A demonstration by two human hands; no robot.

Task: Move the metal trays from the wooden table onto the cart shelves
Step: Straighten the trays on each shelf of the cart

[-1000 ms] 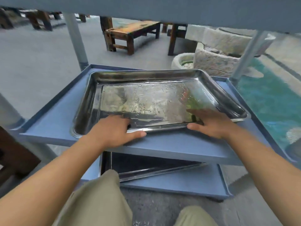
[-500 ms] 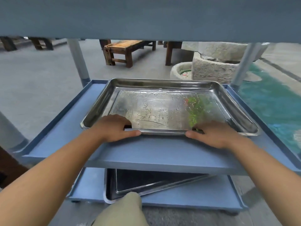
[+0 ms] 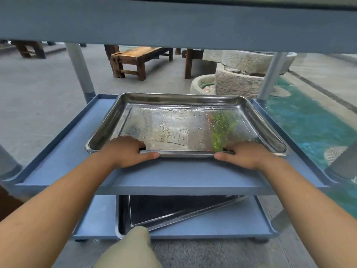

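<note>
A shiny metal tray, wet with droplets, lies on the blue middle shelf of the cart. My left hand grips the tray's near rim at the left, fingers curled inside and thumb along the outer edge. At the right of the same rim my right hand holds it the same way. On the bottom shelf lie other metal trays, stacked askew and partly hidden by the middle shelf.
The cart's top shelf hangs close overhead and grey posts stand at the corners. Beyond the cart are a wooden bench, stone troughs and a teal floor patch. My knee is in front of the bottom shelf.
Both hands have pushed the tray further onto the middle shelf and squared it up. The view has dropped lower under the top shelf.
</note>
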